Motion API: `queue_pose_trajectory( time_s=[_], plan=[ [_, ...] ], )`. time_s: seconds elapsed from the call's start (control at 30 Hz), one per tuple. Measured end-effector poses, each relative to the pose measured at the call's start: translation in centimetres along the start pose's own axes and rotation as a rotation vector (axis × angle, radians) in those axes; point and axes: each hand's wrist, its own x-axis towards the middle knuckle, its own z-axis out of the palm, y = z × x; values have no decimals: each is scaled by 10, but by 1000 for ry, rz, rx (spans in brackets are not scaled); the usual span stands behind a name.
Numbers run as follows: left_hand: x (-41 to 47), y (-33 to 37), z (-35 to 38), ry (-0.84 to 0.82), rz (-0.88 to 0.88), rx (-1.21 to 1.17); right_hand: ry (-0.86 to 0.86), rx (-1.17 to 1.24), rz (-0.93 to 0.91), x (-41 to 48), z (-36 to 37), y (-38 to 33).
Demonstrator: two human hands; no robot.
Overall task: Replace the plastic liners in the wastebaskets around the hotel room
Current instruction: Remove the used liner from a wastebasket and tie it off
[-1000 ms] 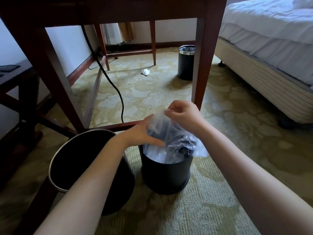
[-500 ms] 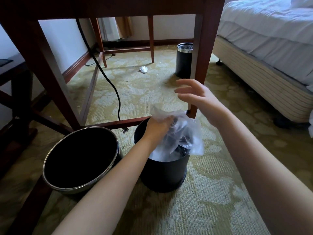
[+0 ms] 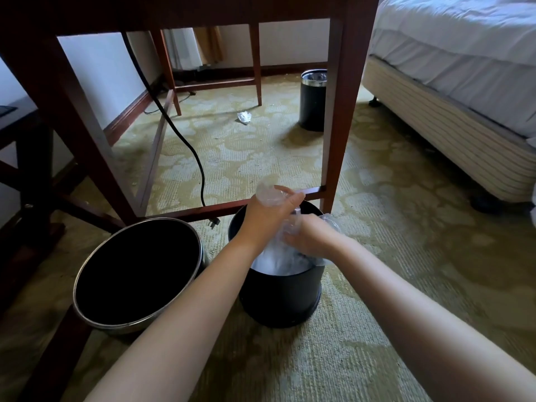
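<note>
Left hand (image 3: 266, 214) grips bunched top of clear liner (image 3: 274, 261); right hand (image 3: 311, 238) grips it lower. Liner sits in small black wastebasket (image 3: 280, 297) on carpet, beside larger steel-rimmed wastebasket (image 3: 87, 311).

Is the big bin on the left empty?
Empty, it seems: the big bin shows only its dark inside, no bag or rubbish.

Pale green carpet (image 3: 406, 227) with a faded leafy pattern covers the floor, brightest towards 12 o'clock. A dark red-brown wooden table (image 3: 339, 111) stands over it, legs joined by low rails. At 10 o'clock runs a white wall (image 3: 95, 74) with a wooden baseboard (image 3: 127, 117); a black cable (image 3: 185, 143) hangs down to the carpet. A bed (image 3: 464, 68) in white linen sits at 2 o'clock, curtains (image 3: 203, 44) at 12.
</note>
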Motion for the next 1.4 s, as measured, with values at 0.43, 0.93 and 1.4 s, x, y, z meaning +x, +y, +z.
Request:
queue_pose_trajectory(
  time_s=[0.43, 0.93, 1.4],
  plan=[
    [15, -32, -22, -47, -22, 1010, 270, -352, -38, 0, 15, 50],
    [1, -74, -26, -35, -48, 1089, 48, 1539, -3, -12, -19, 48],
    [9, -67, -24, 46, -94, 849, 42, 144, 26, -10, 42, 20]
  ],
)
